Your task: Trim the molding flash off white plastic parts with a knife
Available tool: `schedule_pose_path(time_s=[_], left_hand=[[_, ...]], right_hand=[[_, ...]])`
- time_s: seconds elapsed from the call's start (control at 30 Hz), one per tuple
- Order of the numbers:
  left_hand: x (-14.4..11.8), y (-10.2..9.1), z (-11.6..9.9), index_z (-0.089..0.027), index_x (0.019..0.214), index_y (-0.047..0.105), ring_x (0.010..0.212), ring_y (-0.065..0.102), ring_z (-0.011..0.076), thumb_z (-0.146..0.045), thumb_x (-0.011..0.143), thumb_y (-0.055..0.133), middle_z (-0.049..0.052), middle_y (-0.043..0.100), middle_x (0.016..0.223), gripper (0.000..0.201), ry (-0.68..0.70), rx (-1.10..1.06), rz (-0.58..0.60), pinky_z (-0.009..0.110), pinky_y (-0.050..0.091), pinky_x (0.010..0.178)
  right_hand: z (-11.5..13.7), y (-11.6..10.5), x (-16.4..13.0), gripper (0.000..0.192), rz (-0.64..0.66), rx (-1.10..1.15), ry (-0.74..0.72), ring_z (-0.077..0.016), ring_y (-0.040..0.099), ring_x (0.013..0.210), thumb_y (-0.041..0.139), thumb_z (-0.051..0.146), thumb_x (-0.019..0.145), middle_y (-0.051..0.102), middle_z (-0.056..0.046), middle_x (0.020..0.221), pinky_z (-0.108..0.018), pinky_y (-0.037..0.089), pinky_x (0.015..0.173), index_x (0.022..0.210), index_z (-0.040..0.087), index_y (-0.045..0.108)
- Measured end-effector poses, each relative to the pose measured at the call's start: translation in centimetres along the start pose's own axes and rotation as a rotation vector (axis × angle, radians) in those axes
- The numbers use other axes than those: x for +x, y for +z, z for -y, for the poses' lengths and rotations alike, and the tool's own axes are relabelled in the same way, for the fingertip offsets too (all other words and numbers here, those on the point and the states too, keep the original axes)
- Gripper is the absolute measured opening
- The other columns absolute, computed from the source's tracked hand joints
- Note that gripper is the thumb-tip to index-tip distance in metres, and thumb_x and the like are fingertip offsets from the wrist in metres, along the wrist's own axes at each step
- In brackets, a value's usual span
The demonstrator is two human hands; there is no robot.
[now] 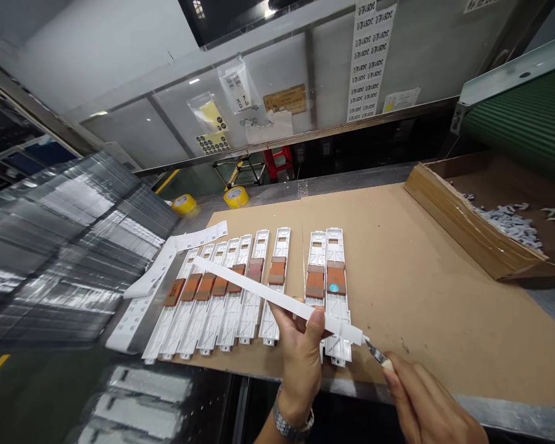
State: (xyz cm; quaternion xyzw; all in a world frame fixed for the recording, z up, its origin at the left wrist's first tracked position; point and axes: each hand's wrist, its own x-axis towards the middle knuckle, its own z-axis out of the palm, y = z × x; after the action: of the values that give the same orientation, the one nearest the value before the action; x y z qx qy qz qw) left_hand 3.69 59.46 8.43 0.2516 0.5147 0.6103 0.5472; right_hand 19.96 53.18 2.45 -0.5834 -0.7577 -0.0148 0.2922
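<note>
Left hand: my left hand (300, 354) grips a long white strip (277, 297) near its right end, thumb on top, the strip slanting up and left over the row of parts.
Right hand: my right hand (428, 404) is closed on tweezers (377, 353), tips at the strip's end; whether they pinch a label there I cannot tell, the tip is too small.
Handling: I judge it best to keep the strip taut and clear of the parts, and lift with the tips flat.
White parts (240, 287): seven side by side, two (327, 290) just apart to the right, all lying on brown board (411, 277), each with a brown patch; one has a blue dot (333, 287).
Cardboard box (462, 225): at right, open, holding white scraps (509, 223).
Clear trays (60, 246): stacked at left, blurred.
</note>
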Motion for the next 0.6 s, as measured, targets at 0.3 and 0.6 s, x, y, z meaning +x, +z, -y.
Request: schedule_pose_path(time_s=[0.3,0.6], left_hand=[[0.4,-0.1,1.0,-0.03,0.139,0.028,0.086,0.062,0.0183,-0.032,0.077,0.072,0.002,0.064,0.096,0.077,-0.115,-0.127,0.073,0.031,0.049,0.078],[-0.9,3.5,8.2,-0.018,0.102,0.063,0.063,0.048,0.0118,-0.012,0.045,0.049,-0.002,0.057,0.07,0.059,-0.539,-0.089,0.434,0.024,0.033,0.059]], right_hand=[[-3.6,0.2,0.1,0.034,-0.058,-0.066,0.156,-0.014,0.07,0.074,0.034,0.045,0.101,0.072,0.001,0.089,-0.019,0.051,0.051,0.102,0.022,0.059],[-11.1,-1.2,-4.1,0.04,-0.072,-0.011,0.521,-0.0221,0.072,0.077,0.045,0.053,0.093,0.074,-0.002,0.087,-0.023,0.057,0.054,0.097,0.024,0.072]])
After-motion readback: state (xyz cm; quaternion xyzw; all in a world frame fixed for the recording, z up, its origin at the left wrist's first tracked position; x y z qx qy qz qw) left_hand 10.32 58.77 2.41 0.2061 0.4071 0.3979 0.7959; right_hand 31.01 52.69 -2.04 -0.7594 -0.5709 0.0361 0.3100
